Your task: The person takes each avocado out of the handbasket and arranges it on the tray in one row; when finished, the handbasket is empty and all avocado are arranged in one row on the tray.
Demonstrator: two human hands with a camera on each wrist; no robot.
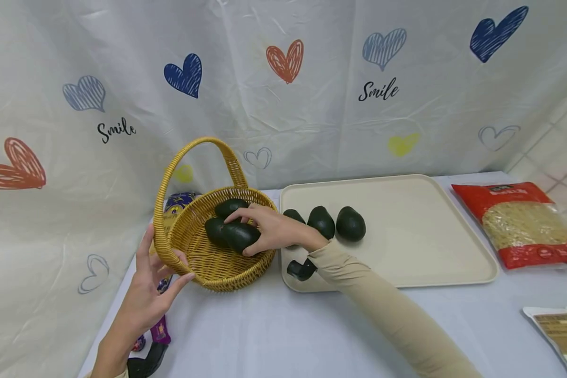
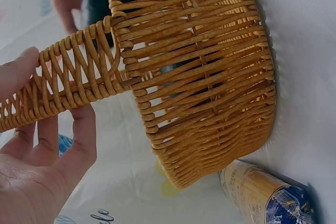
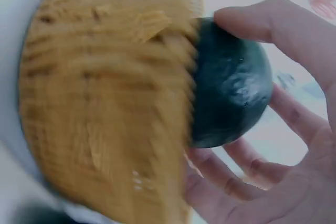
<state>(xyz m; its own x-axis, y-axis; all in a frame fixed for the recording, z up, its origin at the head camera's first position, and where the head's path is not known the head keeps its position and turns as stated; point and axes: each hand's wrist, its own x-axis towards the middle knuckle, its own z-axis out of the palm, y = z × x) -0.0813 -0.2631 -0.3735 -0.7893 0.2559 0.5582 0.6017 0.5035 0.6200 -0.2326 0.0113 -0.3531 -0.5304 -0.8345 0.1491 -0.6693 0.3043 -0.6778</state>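
Right grip [image 1: 273, 229] pinches one avocado [image 1: 241, 238], best lowered gently; left grip [image 1: 145, 295] pinches basket handle [image 1: 159, 210], best held steady.

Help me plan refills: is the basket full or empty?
Neither: at least two avocados lie in the basket, the right grip holds another, and bare bottom shows.

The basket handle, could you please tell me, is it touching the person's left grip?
Touching: the left wrist view shows the left grip on the basket handle, thumb against one edge, fingers the other.
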